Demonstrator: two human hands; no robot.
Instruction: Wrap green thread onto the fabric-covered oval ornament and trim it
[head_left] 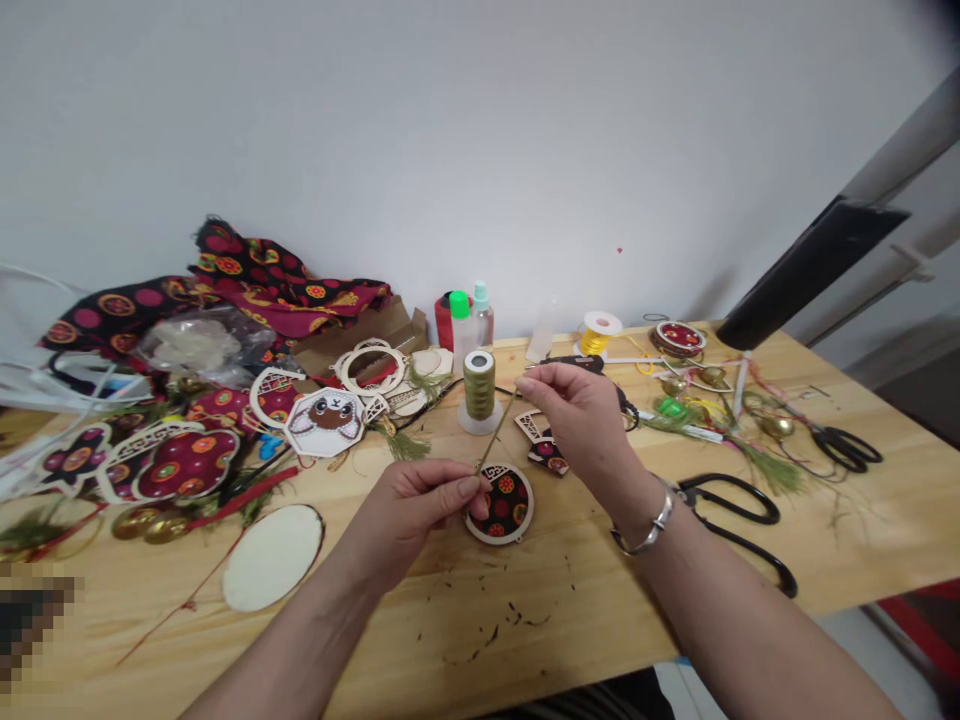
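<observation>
A short olive-green strand of thread runs taut and slanting between my two hands. My left hand pinches its lower end, and my right hand pinches the upper end between thumb and forefinger. Just below lies a round ornament with a pale wooden rim and dark flowered fabric; the fingers of my left hand cover its left edge. Behind the strand stands a spool of olive-green thread. A smaller fabric-and-wood piece sits partly hidden beside my right hand.
Large black-handled scissors lie right of my right wrist, smaller scissors farther right. A yellow thread spool, a glue gun and a green-capped bottle stand or lie behind. Ornaments, a white oval disc and patterned fabric crowd the left.
</observation>
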